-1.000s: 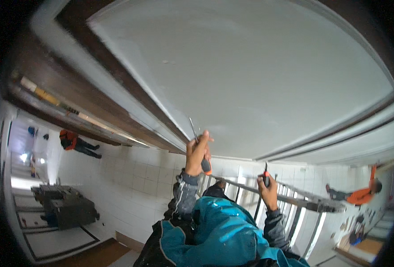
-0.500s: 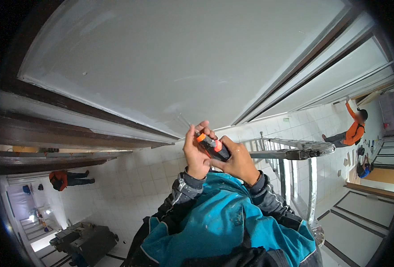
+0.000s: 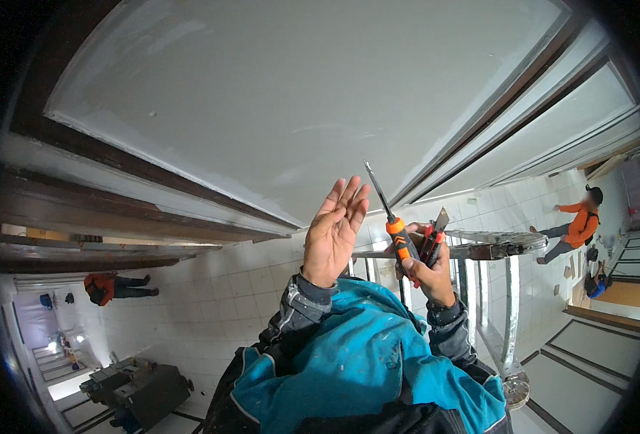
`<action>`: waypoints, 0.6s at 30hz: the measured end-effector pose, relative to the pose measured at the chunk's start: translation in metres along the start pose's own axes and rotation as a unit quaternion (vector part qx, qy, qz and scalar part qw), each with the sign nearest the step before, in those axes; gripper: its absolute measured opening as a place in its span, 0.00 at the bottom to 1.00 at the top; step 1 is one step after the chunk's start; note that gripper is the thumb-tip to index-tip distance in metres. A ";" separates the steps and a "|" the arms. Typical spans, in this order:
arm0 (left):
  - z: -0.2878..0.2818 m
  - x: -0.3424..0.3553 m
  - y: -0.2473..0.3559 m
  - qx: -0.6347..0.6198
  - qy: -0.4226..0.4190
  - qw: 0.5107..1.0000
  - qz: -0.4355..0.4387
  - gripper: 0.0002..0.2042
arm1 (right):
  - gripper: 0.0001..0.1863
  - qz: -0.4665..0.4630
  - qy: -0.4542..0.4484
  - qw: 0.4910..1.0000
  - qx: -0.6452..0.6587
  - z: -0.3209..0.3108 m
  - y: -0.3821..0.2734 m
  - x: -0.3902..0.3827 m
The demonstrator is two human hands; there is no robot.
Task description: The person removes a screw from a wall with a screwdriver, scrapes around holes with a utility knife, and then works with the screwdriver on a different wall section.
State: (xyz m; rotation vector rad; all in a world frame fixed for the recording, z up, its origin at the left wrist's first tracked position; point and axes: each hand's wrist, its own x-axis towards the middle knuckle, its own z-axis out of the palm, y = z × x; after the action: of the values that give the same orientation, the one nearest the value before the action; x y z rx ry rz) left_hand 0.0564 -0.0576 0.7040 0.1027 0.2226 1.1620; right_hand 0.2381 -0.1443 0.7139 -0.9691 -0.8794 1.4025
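Observation:
My left hand (image 3: 332, 239) is raised with the palm showing and the fingers apart, holding nothing. Just to its right, my right hand (image 3: 432, 278) grips two tools together: an orange-and-black screwdriver (image 3: 399, 237) with its metal shaft pointing up and slightly left, and a red-and-black utility knife (image 3: 433, 242) with its blade showing. Above both hands spreads a pale grey panel (image 3: 298, 94) framed by dark trim (image 3: 132, 163). I cannot tell if the screwdriver's tip touches the panel.
A metal ladder (image 3: 509, 311) stands beside me on the right, over a white tiled floor (image 3: 233, 296). One person in orange (image 3: 580, 224) stands at right, another (image 3: 103, 287) at left, and a third (image 3: 596, 284) farther right. Dark bulky equipment (image 3: 146, 390) occupies the lower left.
My left hand has released the screwdriver and opened. My right hand now holds it alongside the knife, slightly farther right. The person at right has lowered the raised arm.

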 end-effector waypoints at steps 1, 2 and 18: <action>0.000 -0.001 0.000 0.044 -0.005 0.999 0.009 0.22 | 0.30 0.000 0.010 1.000 -0.011 -0.001 0.003 -0.003; 0.000 -0.001 0.000 0.089 -0.010 0.996 0.018 0.20 | 0.31 0.000 0.021 1.000 -0.022 -0.002 0.006 -0.006; -0.038 -0.015 0.013 0.053 -0.022 0.998 -0.041 0.17 | 0.29 0.016 0.021 0.997 -0.077 -0.003 0.021 -0.018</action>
State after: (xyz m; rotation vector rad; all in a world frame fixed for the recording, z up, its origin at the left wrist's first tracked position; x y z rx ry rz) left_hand 0.0309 -0.0673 0.6712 0.2108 0.2480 1.0654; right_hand 0.2331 -0.1639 0.6943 -1.1287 -0.9545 1.3514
